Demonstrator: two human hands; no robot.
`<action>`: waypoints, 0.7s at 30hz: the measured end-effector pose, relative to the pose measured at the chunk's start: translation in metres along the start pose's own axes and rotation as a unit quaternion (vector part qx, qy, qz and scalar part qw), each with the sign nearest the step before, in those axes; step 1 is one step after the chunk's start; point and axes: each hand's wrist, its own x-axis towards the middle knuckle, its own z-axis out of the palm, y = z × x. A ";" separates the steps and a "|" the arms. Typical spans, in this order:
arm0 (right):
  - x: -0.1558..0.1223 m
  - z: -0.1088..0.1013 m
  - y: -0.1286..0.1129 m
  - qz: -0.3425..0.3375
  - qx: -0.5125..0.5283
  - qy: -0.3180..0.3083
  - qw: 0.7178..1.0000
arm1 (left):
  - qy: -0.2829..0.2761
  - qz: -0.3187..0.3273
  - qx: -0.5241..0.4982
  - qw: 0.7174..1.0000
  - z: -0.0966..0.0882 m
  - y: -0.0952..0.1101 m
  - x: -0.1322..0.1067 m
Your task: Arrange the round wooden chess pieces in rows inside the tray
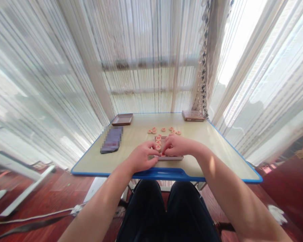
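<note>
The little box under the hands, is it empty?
Not empty: the shallow brown box holds round wooden red-marked game pieces stacked between both hands.

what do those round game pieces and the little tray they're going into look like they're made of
The round pieces look like pale wood with a smooth finish and red markings on top, though light plastic is possible. The small tray under both hands seems dark brown wood or board; too little shows to be sure.

Two hands, left (141, 157) and right (178, 145); about nine loose discs (163, 129); one tray (169, 157); two boxes, one (122, 119) and another (193, 115).
</note>
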 end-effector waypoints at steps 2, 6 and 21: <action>0.000 0.000 0.001 0.005 0.020 0.001 1.000 | 0.001 -0.003 -0.001 1.000 0.000 0.000 0.000; -0.001 -0.001 -0.001 0.013 0.035 -0.011 0.999 | 0.004 -0.005 -0.003 1.000 -0.001 -0.001 0.001; -0.001 0.000 -0.012 -0.031 -0.029 0.002 0.999 | 0.038 -0.001 0.017 0.999 -0.001 -0.005 -0.001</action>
